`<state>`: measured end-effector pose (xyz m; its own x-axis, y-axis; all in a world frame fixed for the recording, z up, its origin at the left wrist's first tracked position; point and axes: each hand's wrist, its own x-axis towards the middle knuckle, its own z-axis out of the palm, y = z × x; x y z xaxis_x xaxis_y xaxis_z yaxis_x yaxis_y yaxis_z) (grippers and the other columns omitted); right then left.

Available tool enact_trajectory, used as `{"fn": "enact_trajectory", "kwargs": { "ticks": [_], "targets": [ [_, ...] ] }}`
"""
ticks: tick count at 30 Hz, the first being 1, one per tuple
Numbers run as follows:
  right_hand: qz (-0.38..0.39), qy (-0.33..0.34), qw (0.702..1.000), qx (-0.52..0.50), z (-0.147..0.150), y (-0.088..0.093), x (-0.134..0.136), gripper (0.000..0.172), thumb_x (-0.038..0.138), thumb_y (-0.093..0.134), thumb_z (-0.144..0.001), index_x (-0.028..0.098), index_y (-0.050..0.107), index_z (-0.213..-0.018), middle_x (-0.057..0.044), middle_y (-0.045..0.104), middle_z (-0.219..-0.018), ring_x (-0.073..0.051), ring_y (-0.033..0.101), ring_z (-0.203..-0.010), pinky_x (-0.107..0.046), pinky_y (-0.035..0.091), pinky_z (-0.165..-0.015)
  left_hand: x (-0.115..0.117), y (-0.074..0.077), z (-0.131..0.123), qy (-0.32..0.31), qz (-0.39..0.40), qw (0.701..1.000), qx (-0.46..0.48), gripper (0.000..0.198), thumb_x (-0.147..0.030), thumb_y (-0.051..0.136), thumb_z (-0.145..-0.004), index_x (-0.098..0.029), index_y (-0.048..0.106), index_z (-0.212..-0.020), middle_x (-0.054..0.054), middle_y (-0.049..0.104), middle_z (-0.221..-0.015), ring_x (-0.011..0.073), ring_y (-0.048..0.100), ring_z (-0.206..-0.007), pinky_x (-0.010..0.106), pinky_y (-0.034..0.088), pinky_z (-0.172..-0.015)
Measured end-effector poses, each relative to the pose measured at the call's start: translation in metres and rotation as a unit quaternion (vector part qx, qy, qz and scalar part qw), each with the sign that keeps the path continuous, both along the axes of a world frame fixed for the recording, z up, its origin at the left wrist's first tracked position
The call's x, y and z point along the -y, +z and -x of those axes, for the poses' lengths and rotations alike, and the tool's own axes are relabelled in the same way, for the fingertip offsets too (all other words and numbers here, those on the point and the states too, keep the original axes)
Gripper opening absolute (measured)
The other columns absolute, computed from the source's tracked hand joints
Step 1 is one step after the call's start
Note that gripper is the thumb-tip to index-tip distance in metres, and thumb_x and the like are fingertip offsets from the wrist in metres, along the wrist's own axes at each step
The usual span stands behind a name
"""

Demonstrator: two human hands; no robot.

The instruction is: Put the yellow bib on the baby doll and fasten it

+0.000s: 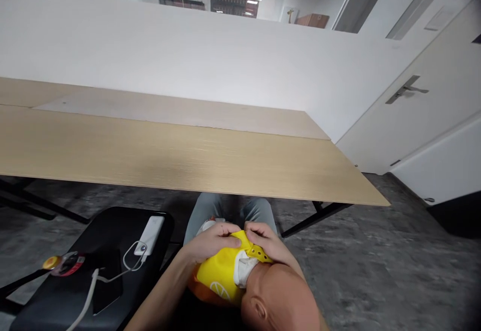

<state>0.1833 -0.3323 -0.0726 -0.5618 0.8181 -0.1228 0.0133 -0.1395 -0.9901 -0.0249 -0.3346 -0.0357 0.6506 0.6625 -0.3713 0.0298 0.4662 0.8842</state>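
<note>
A baby doll (281, 296) lies across my lap, its bald head toward me at the lower right. It wears a yellow bib (218, 271) with a white wheel-like print and a strap with a row of dark dots, perhaps snaps. White cloth (244, 268) shows at the doll's neck, and orange clothing shows below the bib. My left hand (216, 241) is closed on the upper part of the bib, thumb and fingers gripping the fabric. Opposite it, my right hand (266, 243) pinches the bib near the dotted strap. The fingertips of both hands are partly hidden.
A wooden table (180, 155) spans the space ahead, its front edge above my knees. At left, a black chair seat (131, 221) holds a white power bank (149, 236), a cable, a dark phone (107, 291) and a bottle (69, 264). A door (424, 115) stands at right.
</note>
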Motion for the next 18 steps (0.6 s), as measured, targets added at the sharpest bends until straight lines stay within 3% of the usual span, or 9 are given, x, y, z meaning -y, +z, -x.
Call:
{"fn": "enact_trajectory", "kwargs": {
  "ticks": [9, 18],
  "targets": [
    [0.017, -0.067, 0.997, -0.041, 0.004, -0.001, -0.001, 0.049, 0.055, 0.058, -0.087, 0.015, 0.042, -0.064, 0.001, 0.035, -0.064, -0.009, 0.030, -0.059, -0.026, 0.020, -0.056, -0.003, -0.009, 0.009, 0.011, 0.023, 0.998, 0.051, 0.024, -0.029, 0.074, -0.065, -0.014, 0.068, -0.082, -0.001, 0.061, -0.073, 0.0107, 0.051, -0.063, 0.022, 0.034, -0.059],
    [0.055, -0.123, 0.984, -0.118, 0.010, 0.001, 0.001, 0.047, 0.055, 0.066, -0.081, 0.015, 0.048, -0.067, 0.001, 0.041, -0.065, -0.008, 0.034, -0.057, -0.022, 0.026, -0.053, -0.003, -0.013, 0.007, 0.027, 0.033, 0.997, 0.065, 0.027, -0.020, 0.068, -0.063, -0.013, 0.071, -0.089, 0.001, 0.066, -0.081, 0.0122, 0.055, -0.068, 0.023, 0.036, -0.064]
  ]
}}
